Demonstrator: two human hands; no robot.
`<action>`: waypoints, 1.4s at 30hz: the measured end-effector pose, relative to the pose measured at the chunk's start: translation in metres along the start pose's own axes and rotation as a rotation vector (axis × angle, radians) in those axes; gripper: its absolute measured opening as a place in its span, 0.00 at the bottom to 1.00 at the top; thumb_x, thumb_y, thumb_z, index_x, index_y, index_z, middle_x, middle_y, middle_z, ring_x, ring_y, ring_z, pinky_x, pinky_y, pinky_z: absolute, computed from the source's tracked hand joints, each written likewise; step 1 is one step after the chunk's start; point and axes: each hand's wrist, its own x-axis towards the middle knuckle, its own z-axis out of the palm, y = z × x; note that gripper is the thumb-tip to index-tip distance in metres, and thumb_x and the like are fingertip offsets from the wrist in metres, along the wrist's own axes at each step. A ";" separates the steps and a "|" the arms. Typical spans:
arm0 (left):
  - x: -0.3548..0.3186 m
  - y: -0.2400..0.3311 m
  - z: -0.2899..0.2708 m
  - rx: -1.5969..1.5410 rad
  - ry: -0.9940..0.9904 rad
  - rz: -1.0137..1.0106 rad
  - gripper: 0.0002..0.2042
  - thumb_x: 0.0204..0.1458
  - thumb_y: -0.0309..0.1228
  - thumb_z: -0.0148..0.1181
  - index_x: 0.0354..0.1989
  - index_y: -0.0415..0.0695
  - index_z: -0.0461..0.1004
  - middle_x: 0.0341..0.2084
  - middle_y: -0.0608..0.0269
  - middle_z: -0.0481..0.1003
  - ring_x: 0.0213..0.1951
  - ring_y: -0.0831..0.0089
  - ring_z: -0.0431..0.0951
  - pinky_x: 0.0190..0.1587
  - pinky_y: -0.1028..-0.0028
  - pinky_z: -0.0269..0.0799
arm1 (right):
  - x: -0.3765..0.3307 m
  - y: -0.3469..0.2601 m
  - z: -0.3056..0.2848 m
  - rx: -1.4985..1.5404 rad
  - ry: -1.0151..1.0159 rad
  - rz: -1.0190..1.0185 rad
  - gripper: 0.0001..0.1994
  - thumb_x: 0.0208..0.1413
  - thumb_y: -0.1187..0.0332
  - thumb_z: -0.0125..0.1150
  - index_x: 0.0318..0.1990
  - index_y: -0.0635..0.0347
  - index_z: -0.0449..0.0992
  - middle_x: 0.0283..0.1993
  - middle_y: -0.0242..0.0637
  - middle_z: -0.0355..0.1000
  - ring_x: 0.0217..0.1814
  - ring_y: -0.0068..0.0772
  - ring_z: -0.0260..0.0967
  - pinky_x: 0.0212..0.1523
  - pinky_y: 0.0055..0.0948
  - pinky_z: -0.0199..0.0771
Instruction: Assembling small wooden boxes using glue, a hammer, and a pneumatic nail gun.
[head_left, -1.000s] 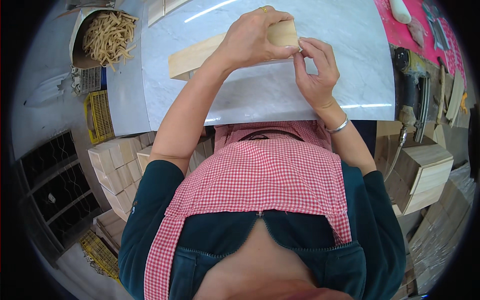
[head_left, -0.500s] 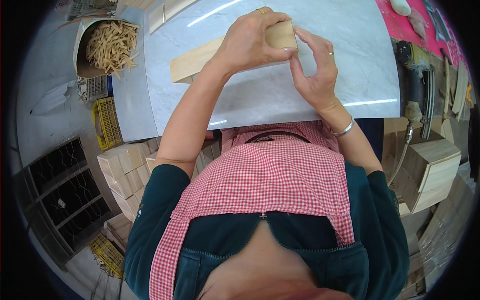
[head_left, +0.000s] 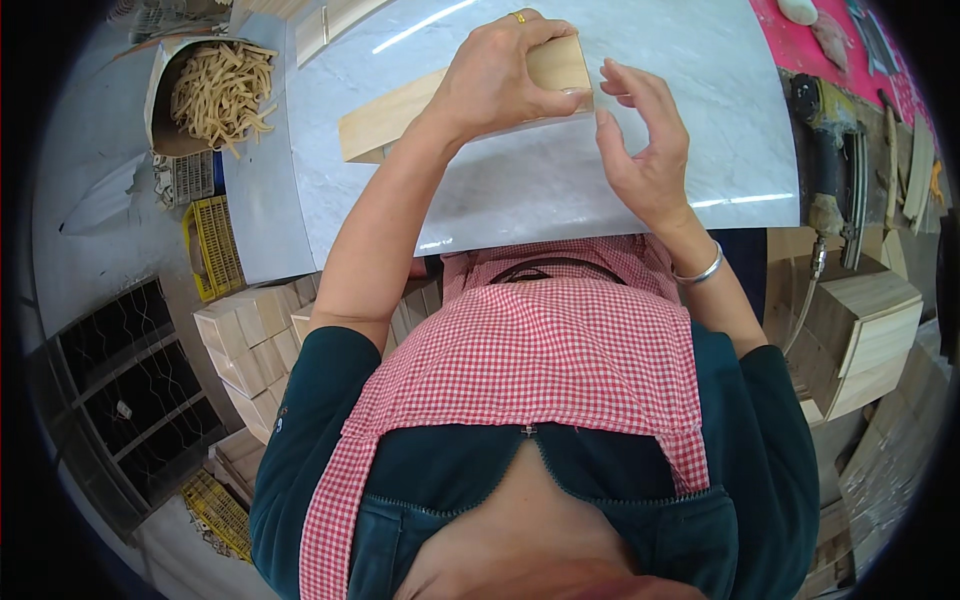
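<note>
A long, pale wooden box-like piece (head_left: 395, 112) lies slantwise on the shiny grey-white tabletop (head_left: 500, 190). Over its right end, my left hand (head_left: 490, 80) is closed, thumb along the near edge and fingers across the far side. That hand and wrist hide the middle of the piece. Just right of the end, apart from the wood, my right hand (head_left: 650, 150) is raised with thumb and fingers spread. Nothing shows between them.
A container of tan strips (head_left: 222, 95) lies at the left, above a yellow crate (head_left: 215, 245). At the right hangs a nail gun-like air tool (head_left: 825, 150) with a hose. Wooden boxes (head_left: 250, 340) are stacked low left, with another wooden box (head_left: 860, 340) low right.
My right hand has drawn away from the end of the wooden piece, to the right and slightly down. The left hand keeps its grip; the piece has hardly shifted.
</note>
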 end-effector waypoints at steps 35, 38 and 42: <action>-0.004 -0.010 0.011 -0.012 -0.011 -0.139 0.26 0.35 0.40 0.71 0.46 0.42 0.82 0.41 0.63 0.81 0.37 0.62 0.81 0.44 0.68 0.77 | 0.026 0.074 -0.264 -1.262 -0.176 0.584 0.24 0.51 0.58 0.67 0.48 0.69 0.73 0.43 0.56 0.75 0.36 0.56 0.73 0.43 0.46 0.76; -0.005 -0.012 0.010 -0.010 -0.012 -0.160 0.26 0.35 0.40 0.72 0.46 0.42 0.82 0.42 0.64 0.81 0.38 0.62 0.81 0.44 0.67 0.78 | 0.063 0.032 -0.254 -1.194 -0.278 0.609 0.22 0.51 0.60 0.66 0.46 0.70 0.74 0.41 0.54 0.76 0.35 0.52 0.73 0.40 0.42 0.76; -0.003 -0.008 0.009 0.013 -0.031 -0.186 0.26 0.35 0.40 0.72 0.47 0.43 0.82 0.42 0.64 0.82 0.39 0.62 0.81 0.44 0.67 0.78 | 0.110 -0.038 -0.215 -1.081 -0.424 0.575 0.19 0.51 0.64 0.66 0.45 0.70 0.75 0.38 0.50 0.77 0.33 0.46 0.74 0.38 0.37 0.76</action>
